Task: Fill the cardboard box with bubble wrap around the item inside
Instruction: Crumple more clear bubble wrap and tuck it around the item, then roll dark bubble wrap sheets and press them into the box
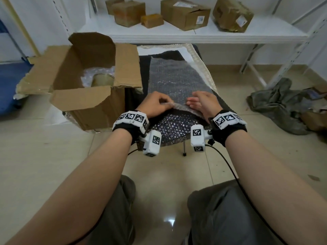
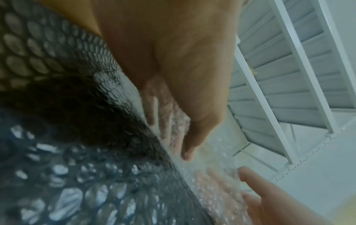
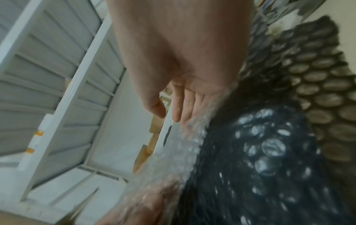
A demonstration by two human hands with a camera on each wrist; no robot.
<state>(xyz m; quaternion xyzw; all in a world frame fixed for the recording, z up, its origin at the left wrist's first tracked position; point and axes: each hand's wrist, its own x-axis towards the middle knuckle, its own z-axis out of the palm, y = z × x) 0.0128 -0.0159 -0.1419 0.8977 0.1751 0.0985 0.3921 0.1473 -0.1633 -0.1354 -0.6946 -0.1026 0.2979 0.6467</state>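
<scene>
An open cardboard box stands at the left, flaps up. Inside it sits a round metal tin with some bubble wrap behind it. A long sheet of bubble wrap lies over a black stool beside the box, its near part folded up into a ridge. My left hand pinches that ridge; in the left wrist view the thumb lies on the wrap with the fingers showing through it. My right hand rests straight fingers against the same fold, and in the right wrist view the fingers are straight.
A white shelf behind the stool carries several closed cardboard boxes. A grey cloth heap lies on the tiled floor at the right, near the rack's metal legs. A blue object sits left of the box.
</scene>
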